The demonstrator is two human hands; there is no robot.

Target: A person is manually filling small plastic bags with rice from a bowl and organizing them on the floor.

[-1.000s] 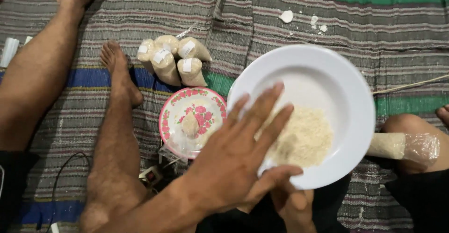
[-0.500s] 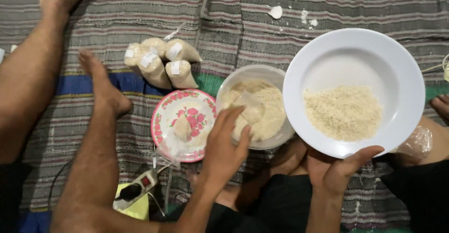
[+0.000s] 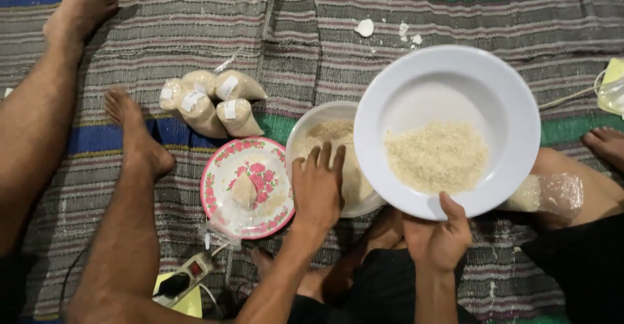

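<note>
My left hand (image 3: 317, 191) lay flat, fingers spread, gripping nothing, on the near rim of one round bowl (image 3: 318, 126) of pale grain. My right hand (image 3: 441, 236) pinched one white plate (image 3: 448, 77) by its near edge, thumb on top, grain heaped inside. Far left: four small filled plastic bags (image 3: 211, 100). One floral plate (image 3: 218, 187) lay left of the bowl.

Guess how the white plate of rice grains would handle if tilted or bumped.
The white plate looks rigid and smooth, so probably slippery; the right hand grips only its near rim, so it may tip easily. The loose grains sit piled toward that low side and would likely slide or spill with further tilt. It overhangs the bowl, which could catch some.
</note>
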